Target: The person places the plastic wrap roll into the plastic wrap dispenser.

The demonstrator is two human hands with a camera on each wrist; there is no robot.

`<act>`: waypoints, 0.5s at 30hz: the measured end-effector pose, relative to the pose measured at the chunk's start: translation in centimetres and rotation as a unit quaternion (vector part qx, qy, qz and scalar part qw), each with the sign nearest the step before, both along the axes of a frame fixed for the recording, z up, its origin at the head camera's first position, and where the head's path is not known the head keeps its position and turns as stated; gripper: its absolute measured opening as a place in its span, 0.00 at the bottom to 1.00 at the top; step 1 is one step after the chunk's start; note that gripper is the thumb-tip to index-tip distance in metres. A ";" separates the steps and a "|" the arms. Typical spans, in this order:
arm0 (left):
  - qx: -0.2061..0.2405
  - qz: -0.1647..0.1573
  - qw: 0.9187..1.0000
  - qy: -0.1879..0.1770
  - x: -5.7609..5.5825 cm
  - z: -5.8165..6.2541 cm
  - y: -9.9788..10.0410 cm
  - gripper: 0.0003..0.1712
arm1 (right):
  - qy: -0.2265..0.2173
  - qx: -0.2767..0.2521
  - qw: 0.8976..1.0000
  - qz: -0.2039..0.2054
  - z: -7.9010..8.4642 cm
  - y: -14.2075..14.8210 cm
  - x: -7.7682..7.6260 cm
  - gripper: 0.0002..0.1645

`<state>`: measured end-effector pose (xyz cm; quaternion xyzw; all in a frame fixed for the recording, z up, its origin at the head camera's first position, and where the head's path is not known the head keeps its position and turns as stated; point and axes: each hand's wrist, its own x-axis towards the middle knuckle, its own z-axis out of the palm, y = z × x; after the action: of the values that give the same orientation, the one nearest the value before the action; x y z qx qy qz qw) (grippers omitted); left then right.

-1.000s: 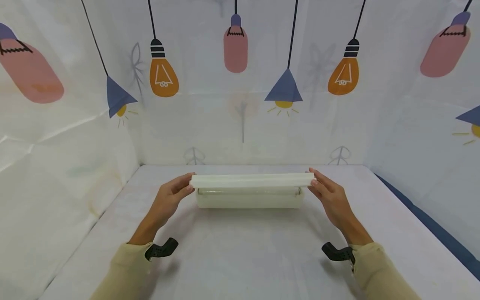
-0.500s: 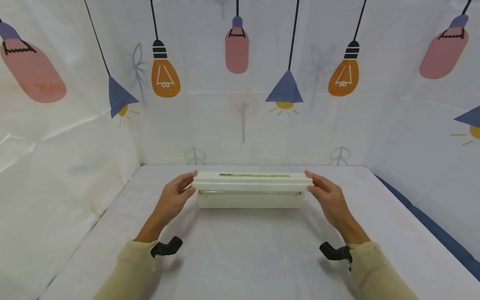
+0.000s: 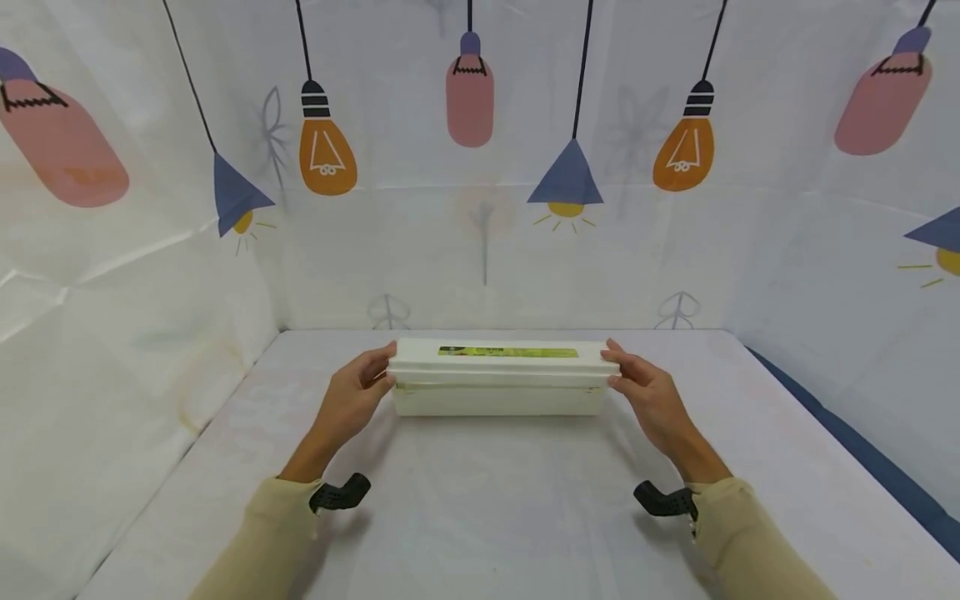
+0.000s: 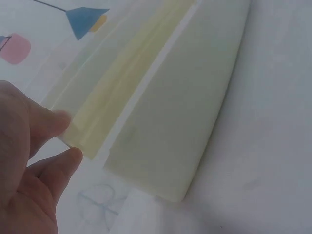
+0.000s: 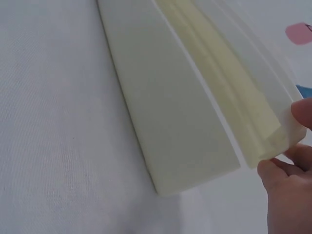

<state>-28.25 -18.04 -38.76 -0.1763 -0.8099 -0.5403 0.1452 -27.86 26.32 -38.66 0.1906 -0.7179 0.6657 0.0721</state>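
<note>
A long white plastic box, shaped like a cling film dispenser (image 3: 498, 402), sits on the table. Its lid (image 3: 502, 373) carries a yellow-green label and is tilted down close over the box. My left hand (image 3: 352, 400) pinches the lid's left end between thumb and fingers. At the right end, my right hand (image 3: 651, 404) pinches the lid the same way. Both wrist views show the lid's pale yellowish underside (image 4: 114, 92) and a narrow slit between lid and box front (image 5: 161, 112). The inside of the box is mostly hidden by the lid.
A white cloth covers the table (image 3: 480, 508). White sheets printed with lamps and bulbs form the back wall (image 3: 420, 242) and sides. A blue strip (image 3: 847, 433) runs along the right edge. Black wrist mounts (image 3: 341, 493) sit below both hands.
The lid has swung down toward me, bringing its top label into view and narrowing the gap over the box. Both hands have moved slightly inward with it, still pinching its ends.
</note>
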 end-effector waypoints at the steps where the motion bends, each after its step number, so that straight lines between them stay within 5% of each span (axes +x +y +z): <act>1: 0.000 0.002 1.000 0.000 0.1 0.0 0.1 0.26 | -0.003 0.000 1.000 0.001 -0.1 0.0 -0.1 0.27; 15: 0.027 -0.002 1.000 0.003 -0.4 -0.8 -0.3 0.24 | -0.022 0.061 0.998 -0.005 -1.1 0.4 -1.0 0.29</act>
<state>-28.66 -18.35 -39.60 -0.1757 -0.7944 -0.5613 0.1514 -28.88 26.69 -39.72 0.1764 -0.7593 0.6246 0.0480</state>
